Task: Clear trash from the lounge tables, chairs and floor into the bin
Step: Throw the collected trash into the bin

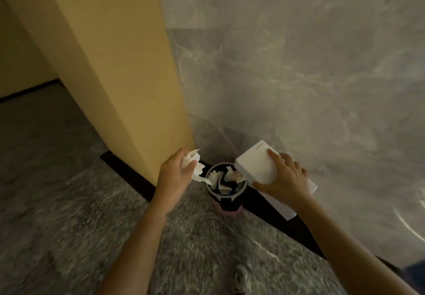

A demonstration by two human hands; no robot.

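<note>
A small round bin (pixel 226 205) with a dark liner and a pink base stands on the floor where the yellow pillar meets the marble wall. Paper scraps fill its top. My left hand (pixel 176 172) grips crumpled white tissue (pixel 195 165) just left of the bin's rim. My right hand (pixel 286 179) holds a white box (pixel 254 168) together with a white sheet (pixel 285 207) beneath it, above the bin's right edge.
The yellow pillar (pixel 119 76) rises at the left and the grey marble wall (pixel 310 76) at the right, both with a dark skirting (pixel 133 177). Speckled grey floor (pixel 80 214) spreads in front. A shoe (pixel 242 278) shows at the bottom.
</note>
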